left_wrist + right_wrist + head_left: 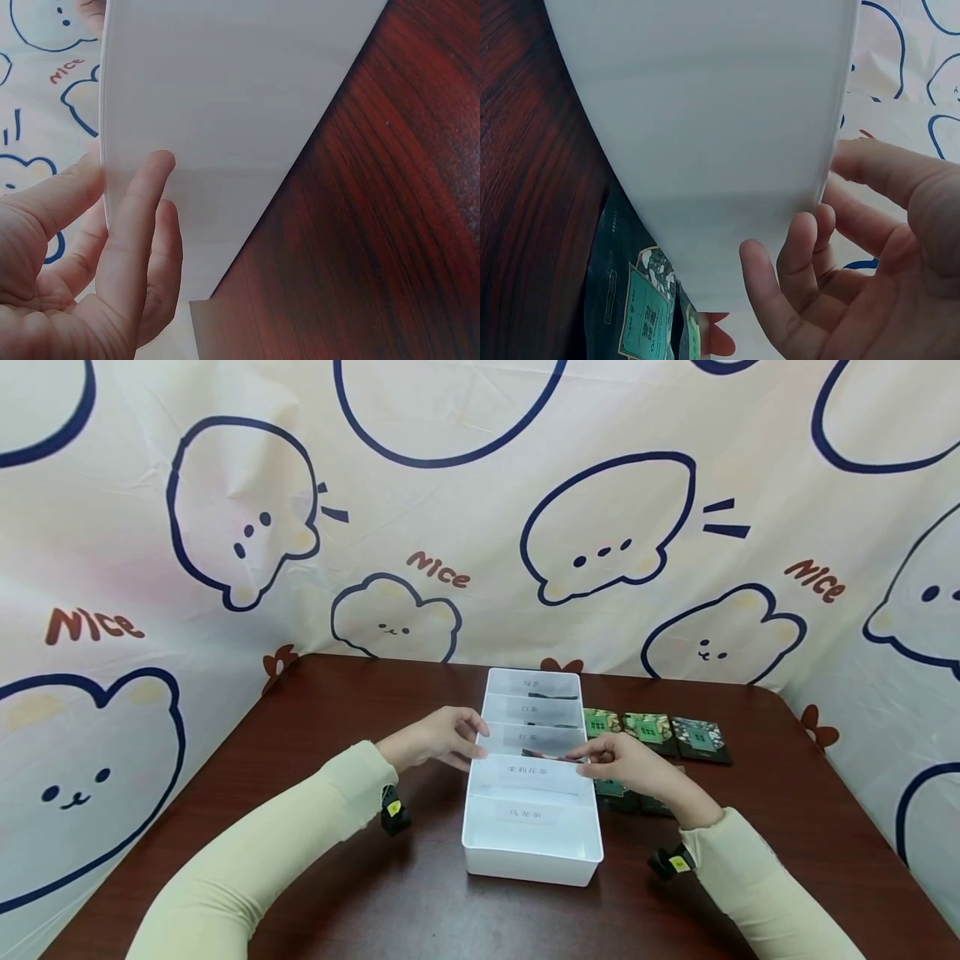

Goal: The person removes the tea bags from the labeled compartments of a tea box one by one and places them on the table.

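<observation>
A long white box (531, 868) with several compartments runs away from me along the table, a label on each divider. At its left rim, my left hand (442, 739) holds the wall, some fingers against the outside and others over the edge. My right hand (626, 764) reaches over the opposite rim. Its thumb and forefinger pinch the right end of a dark tea packet (536, 755) in the middle compartment; the rest of that packet is mostly down inside. Three right fingers (761, 277) lie along the outer wall. The two nearest compartments hold no packets.
Dark edges of tea packets (553, 696) show in the two farthest compartments. Several green-and-black tea packets (701, 739) lie on the brown table (360, 893) to the box's right, some partly behind my right hand. A printed cloth (480, 510) hangs around the table.
</observation>
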Tool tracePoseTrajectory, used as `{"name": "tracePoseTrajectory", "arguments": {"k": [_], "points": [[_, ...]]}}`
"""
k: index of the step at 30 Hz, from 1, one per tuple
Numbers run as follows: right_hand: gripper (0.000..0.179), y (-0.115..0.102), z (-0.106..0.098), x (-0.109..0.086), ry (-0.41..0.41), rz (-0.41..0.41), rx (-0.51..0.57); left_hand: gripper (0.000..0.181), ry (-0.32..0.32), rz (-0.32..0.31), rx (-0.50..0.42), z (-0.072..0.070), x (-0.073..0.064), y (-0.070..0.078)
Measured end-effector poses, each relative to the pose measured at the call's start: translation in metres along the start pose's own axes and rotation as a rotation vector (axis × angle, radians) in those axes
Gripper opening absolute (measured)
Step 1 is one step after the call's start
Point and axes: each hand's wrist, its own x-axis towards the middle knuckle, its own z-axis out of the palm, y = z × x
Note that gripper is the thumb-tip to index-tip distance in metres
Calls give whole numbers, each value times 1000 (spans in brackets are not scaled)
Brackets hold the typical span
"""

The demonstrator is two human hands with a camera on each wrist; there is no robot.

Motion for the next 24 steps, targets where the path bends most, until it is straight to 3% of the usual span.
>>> {"name": "tracePoseTrajectory", "arguments": {"k": [6, 24], "points": [[24, -1, 2, 2, 13, -12, -39, 35, -9, 3, 2, 0, 0, 0], [6, -13, 5, 3, 151, 42, -235, 37, -2, 6, 9, 0, -2, 0]]}}
